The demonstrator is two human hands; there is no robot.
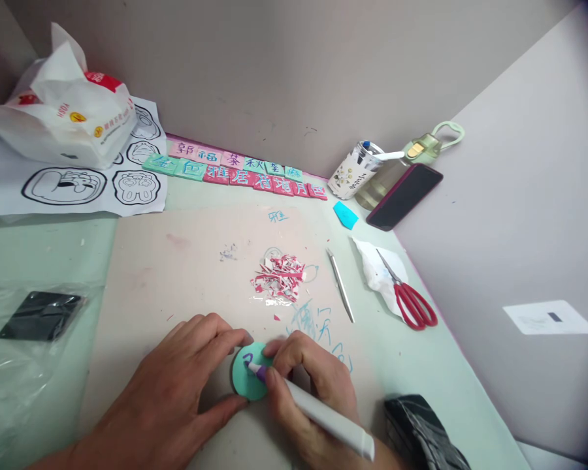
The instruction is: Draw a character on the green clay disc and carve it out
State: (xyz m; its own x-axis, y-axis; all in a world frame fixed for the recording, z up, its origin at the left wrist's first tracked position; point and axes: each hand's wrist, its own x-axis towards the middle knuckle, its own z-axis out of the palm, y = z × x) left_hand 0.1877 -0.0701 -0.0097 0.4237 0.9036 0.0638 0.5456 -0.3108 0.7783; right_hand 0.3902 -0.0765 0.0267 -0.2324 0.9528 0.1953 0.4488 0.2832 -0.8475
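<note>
Turquoise disc (251, 386), purple stroke (247, 358) on face, sits at near part of board (142, 313). Left hand (186, 365) pinches its rim; right hand (318, 375) grips white marker (326, 412), tip at stroke. Shavings pile (279, 277) beyond, craft knife (341, 286) right of it. Board stretches left of pile, edge near left forearm (85, 447).

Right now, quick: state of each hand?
Left hand: holding the turquoise disc at its edge, thumb and finger.
Right hand: holding the white marker, tip at the disc's face.
</note>
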